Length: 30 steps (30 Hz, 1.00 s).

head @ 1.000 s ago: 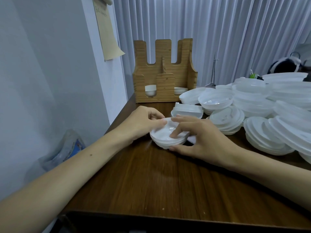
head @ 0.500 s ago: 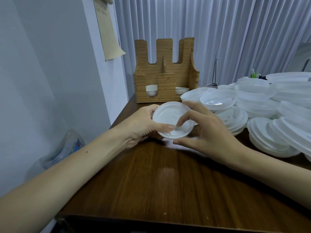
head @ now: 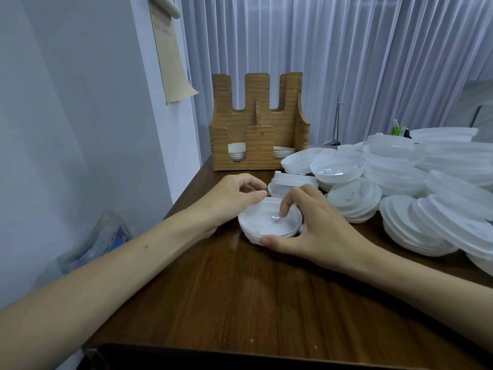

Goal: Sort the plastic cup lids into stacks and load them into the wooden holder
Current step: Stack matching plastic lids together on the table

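Observation:
A small stack of white plastic lids (head: 262, 225) sits on the dark wooden table (head: 240, 295), between my hands. My left hand (head: 232, 201) curls round its left and far rim. My right hand (head: 309, 225) grips its right side, thumb on the near edge and a finger pressing into the top lid. The wooden holder (head: 260, 124) stands at the far end of the table. A few small lids show through its left and right cut-outs. A large heap of bigger clear lids (head: 416, 188) covers the right of the table.
A short stack of lids (head: 290, 182) lies just behind my hands. The wall runs along the table's left edge, with a plastic bag (head: 106, 241) below it. Curtains hang behind the holder. A paper note (head: 170, 60) hangs on the wall.
Half a second ago both hands held the lids raised and tilted toward me. Now the stack is back down on the table with both hands still on it.

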Each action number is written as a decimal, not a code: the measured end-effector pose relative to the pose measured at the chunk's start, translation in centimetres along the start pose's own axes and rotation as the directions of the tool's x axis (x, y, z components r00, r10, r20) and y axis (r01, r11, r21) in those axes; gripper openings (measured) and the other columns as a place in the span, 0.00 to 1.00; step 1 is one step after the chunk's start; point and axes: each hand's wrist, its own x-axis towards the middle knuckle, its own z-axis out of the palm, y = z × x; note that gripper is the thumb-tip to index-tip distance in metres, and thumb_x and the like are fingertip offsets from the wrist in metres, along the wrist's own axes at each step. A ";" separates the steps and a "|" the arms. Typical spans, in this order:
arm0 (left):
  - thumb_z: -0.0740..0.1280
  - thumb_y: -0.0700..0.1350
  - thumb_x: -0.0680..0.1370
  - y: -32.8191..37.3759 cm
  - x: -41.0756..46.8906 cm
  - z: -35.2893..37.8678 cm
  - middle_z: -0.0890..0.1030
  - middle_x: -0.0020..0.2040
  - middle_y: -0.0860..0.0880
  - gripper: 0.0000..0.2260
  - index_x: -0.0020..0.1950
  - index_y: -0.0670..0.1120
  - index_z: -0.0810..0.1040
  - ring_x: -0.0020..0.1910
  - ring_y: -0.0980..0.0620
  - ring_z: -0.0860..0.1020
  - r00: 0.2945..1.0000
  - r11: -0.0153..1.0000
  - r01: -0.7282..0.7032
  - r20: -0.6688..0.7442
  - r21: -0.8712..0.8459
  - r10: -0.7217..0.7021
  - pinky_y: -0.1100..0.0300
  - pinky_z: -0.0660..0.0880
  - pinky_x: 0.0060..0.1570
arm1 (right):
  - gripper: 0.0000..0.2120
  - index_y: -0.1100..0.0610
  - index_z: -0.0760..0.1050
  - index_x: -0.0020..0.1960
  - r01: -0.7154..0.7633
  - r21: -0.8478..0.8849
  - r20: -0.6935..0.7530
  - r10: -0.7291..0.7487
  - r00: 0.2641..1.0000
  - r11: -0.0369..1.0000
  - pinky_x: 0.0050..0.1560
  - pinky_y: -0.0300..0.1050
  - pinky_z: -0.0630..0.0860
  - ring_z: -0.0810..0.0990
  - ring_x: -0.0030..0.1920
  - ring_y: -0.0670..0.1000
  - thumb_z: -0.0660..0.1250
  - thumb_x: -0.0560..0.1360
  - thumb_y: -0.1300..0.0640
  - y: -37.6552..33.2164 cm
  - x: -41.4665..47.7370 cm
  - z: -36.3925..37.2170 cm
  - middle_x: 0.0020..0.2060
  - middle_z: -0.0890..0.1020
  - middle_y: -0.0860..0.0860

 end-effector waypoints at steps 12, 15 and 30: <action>0.67 0.44 0.77 2.8 6.6 2.4 0.76 0.52 0.49 0.09 0.56 0.48 0.78 0.49 0.56 0.75 0.943 0.895 -0.316 -0.002 0.315 0.334 0.62 0.73 0.51 | 0.21 0.52 0.77 0.44 -0.096 -0.438 -0.377 -0.085 0.922 0.894 0.51 0.44 0.60 0.71 0.52 0.50 0.53 0.75 0.38 1.3 1.6 -3.5 0.48 0.77 0.48; 0.66 0.40 0.76 3.8 7.7 3.6 0.75 0.53 0.49 0.10 0.57 0.47 0.78 0.51 0.55 0.73 0.929 0.865 -0.354 0.029 0.357 0.368 0.64 0.69 0.51 | 0.19 0.57 0.81 0.46 -0.186 -0.642 -0.297 -0.017 0.955 0.744 0.59 0.48 0.59 0.74 0.54 0.53 0.55 0.79 0.47 2.7 2.4 -4.6 0.51 0.82 0.51; 0.74 0.37 0.70 1.8 8.2 2.4 0.70 0.65 0.44 0.19 0.59 0.48 0.79 0.64 0.48 0.65 0.662 0.504 -0.604 0.037 0.617 0.749 0.53 0.68 0.62 | 0.16 0.59 0.81 0.36 0.084 -0.498 -0.428 -0.328 0.842 0.863 0.49 0.43 0.62 0.80 0.40 0.55 0.58 0.75 0.57 3.9 3.5 -3.5 0.38 0.84 0.49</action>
